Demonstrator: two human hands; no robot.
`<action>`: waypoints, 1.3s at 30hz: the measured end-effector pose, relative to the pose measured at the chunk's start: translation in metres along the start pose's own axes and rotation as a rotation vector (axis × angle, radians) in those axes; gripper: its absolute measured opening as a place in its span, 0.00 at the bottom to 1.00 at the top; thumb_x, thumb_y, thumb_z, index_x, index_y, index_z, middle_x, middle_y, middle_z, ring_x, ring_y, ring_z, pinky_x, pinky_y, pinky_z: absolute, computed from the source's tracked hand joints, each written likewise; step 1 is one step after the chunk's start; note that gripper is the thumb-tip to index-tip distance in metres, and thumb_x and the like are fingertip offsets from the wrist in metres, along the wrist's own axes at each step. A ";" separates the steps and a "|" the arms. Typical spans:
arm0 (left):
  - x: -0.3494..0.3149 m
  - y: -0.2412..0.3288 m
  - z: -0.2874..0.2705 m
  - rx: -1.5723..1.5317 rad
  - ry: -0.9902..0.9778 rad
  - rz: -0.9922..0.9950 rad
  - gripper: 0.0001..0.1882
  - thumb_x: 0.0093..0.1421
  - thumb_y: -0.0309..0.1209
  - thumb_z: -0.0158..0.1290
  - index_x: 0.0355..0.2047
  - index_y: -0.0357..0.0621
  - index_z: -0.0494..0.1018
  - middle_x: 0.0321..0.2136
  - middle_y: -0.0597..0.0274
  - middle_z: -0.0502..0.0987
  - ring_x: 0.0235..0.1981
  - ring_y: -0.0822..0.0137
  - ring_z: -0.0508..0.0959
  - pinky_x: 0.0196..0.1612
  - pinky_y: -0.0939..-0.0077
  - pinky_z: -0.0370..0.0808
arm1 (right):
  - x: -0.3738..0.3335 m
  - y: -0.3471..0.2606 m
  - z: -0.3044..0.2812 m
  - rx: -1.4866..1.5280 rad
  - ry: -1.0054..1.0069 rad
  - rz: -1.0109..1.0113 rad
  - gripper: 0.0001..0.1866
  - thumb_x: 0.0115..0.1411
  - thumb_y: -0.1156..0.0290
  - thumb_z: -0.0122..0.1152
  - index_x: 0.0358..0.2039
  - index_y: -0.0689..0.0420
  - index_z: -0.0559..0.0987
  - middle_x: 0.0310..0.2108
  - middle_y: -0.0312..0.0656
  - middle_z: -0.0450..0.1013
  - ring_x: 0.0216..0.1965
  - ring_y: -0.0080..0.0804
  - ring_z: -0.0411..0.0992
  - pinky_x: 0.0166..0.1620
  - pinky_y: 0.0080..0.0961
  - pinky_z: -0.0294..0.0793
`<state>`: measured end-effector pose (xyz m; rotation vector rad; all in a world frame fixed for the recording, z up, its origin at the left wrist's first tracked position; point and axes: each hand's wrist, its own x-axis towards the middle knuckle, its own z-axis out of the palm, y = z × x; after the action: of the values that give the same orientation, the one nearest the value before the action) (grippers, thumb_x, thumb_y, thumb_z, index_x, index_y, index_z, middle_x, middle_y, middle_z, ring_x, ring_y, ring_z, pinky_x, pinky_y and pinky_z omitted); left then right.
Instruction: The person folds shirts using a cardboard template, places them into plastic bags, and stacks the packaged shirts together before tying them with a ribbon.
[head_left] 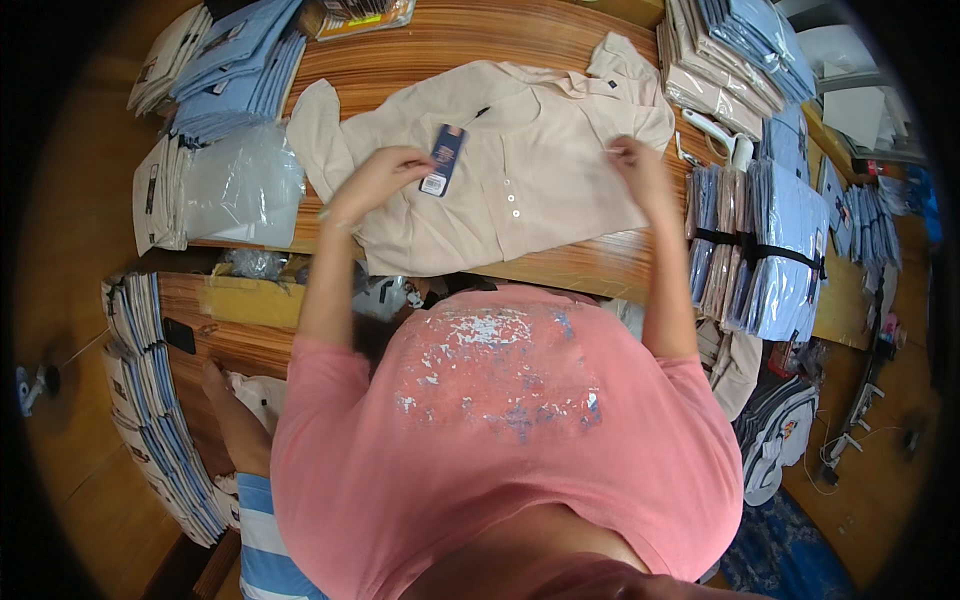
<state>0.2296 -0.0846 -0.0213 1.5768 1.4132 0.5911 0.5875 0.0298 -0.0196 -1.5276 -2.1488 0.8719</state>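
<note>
A: Layout?
B: Wood-grain table (490, 30), cream shirt (485, 190) spread on it, neckline on the far side, near edge by the table edge. Packed blue stack (790, 250) off to the right.
A: Hands vs. shirt?
B: Both over it. Left hand (382, 178) above its left half; right hand (645, 180) above its right side, well apart from left.
A: Grip?
B: Left: thumb and fingers pinched on the left edge of the dark blue tag (446, 155). Right: fingers bunched, motion-blurred, can't tell if clamped on anything.
A: Tag position?
B: Over the shirt, left of the small white buttons (511, 198), just right of left fingertips.
</note>
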 end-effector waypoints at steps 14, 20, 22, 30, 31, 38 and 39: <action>0.089 -0.021 0.049 0.770 0.517 0.121 0.09 0.54 0.30 0.50 0.34 0.41 0.74 0.38 0.55 0.74 0.41 0.56 0.71 0.43 0.65 0.68 | 0.059 -0.018 0.163 -0.142 -0.074 -0.186 0.15 0.49 0.68 0.59 0.32 0.67 0.73 0.35 0.57 0.71 0.35 0.51 0.72 0.39 0.39 0.73; 0.095 -0.046 0.076 0.394 0.319 0.057 0.09 0.50 0.29 0.56 0.32 0.39 0.73 0.28 0.58 0.74 0.30 0.61 0.73 0.36 0.73 0.70 | 0.066 -0.012 0.164 -0.044 -0.094 -0.129 0.10 0.49 0.70 0.56 0.30 0.64 0.75 0.32 0.53 0.73 0.32 0.48 0.73 0.37 0.37 0.72; 0.100 -0.046 0.071 0.302 0.235 -0.032 0.10 0.48 0.27 0.58 0.32 0.39 0.72 0.26 0.60 0.74 0.29 0.65 0.72 0.35 0.75 0.69 | 0.069 -0.010 0.152 0.118 -0.147 -0.030 0.10 0.49 0.70 0.57 0.30 0.62 0.76 0.30 0.51 0.75 0.31 0.46 0.74 0.36 0.35 0.72; 0.117 0.006 0.048 -0.053 0.137 0.306 0.11 0.45 0.24 0.60 0.30 0.38 0.73 0.25 0.67 0.73 0.28 0.74 0.71 0.33 0.80 0.67 | 0.045 -0.027 0.135 0.697 -0.015 -0.083 0.07 0.54 0.75 0.58 0.34 0.63 0.75 0.29 0.37 0.75 0.29 0.20 0.71 0.33 0.17 0.69; 0.119 0.010 0.046 -0.111 0.122 0.348 0.11 0.45 0.24 0.60 0.30 0.38 0.74 0.24 0.67 0.73 0.28 0.75 0.71 0.33 0.80 0.67 | 0.042 -0.030 0.135 0.796 -0.021 -0.085 0.08 0.55 0.75 0.58 0.35 0.63 0.74 0.30 0.37 0.75 0.31 0.19 0.71 0.35 0.15 0.68; 0.128 0.034 0.000 0.021 0.063 0.591 0.05 0.47 0.22 0.56 0.27 0.37 0.75 0.23 0.65 0.73 0.26 0.74 0.71 0.31 0.81 0.67 | -0.023 -0.037 0.147 0.231 0.378 -0.223 0.26 0.50 0.66 0.64 0.48 0.59 0.68 0.46 0.45 0.70 0.48 0.38 0.68 0.48 0.31 0.66; 0.126 0.035 -0.005 0.066 0.034 0.593 0.05 0.46 0.22 0.56 0.27 0.37 0.75 0.23 0.65 0.73 0.26 0.74 0.71 0.31 0.81 0.67 | -0.043 -0.023 0.145 -0.167 0.243 -0.387 0.26 0.49 0.64 0.63 0.48 0.57 0.69 0.45 0.45 0.71 0.46 0.39 0.69 0.47 0.31 0.67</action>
<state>0.2725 0.0385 -0.0164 2.0585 0.9814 0.9236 0.4972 -0.0555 -0.1096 -1.1551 -2.2659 0.3671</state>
